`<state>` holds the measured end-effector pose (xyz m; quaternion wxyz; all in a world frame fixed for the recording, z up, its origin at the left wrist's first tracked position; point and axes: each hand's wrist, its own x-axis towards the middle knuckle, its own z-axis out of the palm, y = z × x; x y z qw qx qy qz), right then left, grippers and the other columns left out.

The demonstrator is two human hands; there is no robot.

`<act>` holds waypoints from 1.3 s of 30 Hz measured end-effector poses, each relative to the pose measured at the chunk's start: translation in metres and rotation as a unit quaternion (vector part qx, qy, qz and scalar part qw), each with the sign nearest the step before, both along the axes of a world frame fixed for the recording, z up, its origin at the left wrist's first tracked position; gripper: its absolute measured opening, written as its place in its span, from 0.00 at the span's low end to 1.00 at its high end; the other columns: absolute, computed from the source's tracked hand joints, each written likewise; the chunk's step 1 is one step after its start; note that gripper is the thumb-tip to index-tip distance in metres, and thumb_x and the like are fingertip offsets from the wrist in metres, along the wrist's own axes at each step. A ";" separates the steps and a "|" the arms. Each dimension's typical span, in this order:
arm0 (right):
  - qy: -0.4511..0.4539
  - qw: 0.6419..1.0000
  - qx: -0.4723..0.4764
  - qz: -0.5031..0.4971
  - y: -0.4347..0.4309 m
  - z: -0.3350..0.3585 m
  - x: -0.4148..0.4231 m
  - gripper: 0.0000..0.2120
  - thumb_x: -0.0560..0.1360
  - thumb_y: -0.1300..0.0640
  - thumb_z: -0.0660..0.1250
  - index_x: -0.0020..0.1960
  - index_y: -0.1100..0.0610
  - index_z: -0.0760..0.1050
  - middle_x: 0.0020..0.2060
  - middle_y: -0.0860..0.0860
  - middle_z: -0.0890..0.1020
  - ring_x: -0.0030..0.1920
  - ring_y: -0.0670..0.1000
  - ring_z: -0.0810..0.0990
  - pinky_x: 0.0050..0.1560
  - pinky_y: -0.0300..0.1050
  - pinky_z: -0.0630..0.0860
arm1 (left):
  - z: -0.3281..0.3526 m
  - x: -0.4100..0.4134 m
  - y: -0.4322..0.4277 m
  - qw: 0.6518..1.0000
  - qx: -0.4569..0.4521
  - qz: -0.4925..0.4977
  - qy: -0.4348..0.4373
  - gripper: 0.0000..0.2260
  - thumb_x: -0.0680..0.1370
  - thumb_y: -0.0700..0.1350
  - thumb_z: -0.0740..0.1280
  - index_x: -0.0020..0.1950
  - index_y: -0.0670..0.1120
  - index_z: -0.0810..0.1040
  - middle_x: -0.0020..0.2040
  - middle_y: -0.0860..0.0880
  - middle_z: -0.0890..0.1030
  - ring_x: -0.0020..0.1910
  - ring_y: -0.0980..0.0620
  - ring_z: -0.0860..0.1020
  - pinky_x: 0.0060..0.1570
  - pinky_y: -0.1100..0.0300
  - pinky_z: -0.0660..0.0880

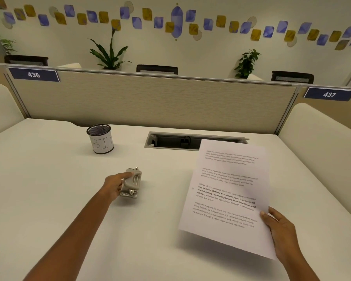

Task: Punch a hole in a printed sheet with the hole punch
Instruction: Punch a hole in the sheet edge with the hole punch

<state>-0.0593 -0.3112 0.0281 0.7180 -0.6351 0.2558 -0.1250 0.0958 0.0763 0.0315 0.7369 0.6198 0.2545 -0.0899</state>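
The printed sheet (pixel 227 195) is in the air over the right side of the bench (pixel 49 189), tilted, its far corner over the cable slot (pixel 174 141). The right hand (pixel 280 230) pinches it at the near right edge, thumb on top — the only support, so the thin, limp paper will likely sag and flutter; a grip nearer the margin to be punched would steady it. A faint mark on the left margin may be a hole, but blur leaves that uncertain.

The hole punch (pixel 131 184) stands on the bench near the middle, well apart from the sheet. The left hand (pixel 115 186) is closed around its left side, fingers across the grey lever. It looks like a compact, rigid metal tool, probably heavy enough to stay put when pressed; hold the body and lever, and keep the slot clear for the paper.

A mesh cup (pixel 100 138) labelled "BIN" stands further back, left of the slot.
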 end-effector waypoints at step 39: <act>0.007 1.000 0.022 0.021 0.005 -0.006 0.002 0.10 0.75 0.67 0.62 0.53 0.58 0.75 0.30 0.47 0.85 0.24 0.44 0.81 0.23 0.34 0.77 | -0.020 0.013 0.005 0.865 0.496 -0.072 0.024 0.14 0.75 0.38 0.61 0.56 0.30 0.74 0.57 0.31 0.76 0.58 0.34 0.73 0.58 0.47 0.71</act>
